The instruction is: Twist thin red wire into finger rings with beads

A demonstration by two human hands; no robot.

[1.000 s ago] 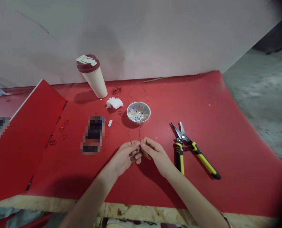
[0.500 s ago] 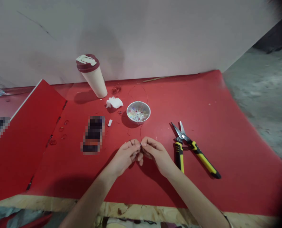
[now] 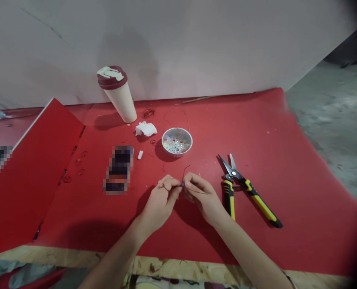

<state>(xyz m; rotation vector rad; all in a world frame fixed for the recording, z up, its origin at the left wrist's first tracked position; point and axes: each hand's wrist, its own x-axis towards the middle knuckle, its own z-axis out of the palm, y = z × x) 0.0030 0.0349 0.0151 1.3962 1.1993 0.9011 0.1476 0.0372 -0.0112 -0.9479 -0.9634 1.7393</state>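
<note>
Red vinyl sheeting [image 3: 287,228] lies under the work in this head view, which looks down on two raised hands near its middle. The right hand [image 3: 203,195] pinches a small purple bead [image 3: 183,184] between nearly closed fingertips, holding it steady on a thin dark wire [image 3: 187,170]; the left hand [image 3: 161,202] curls in just beside it, though whether it also grips cannot be told. A perforated steel bowl [image 3: 177,155] of coloured beads [image 3: 175,144] and yellow-and-black snips [image 3: 250,198] lie within easy reach.
</note>
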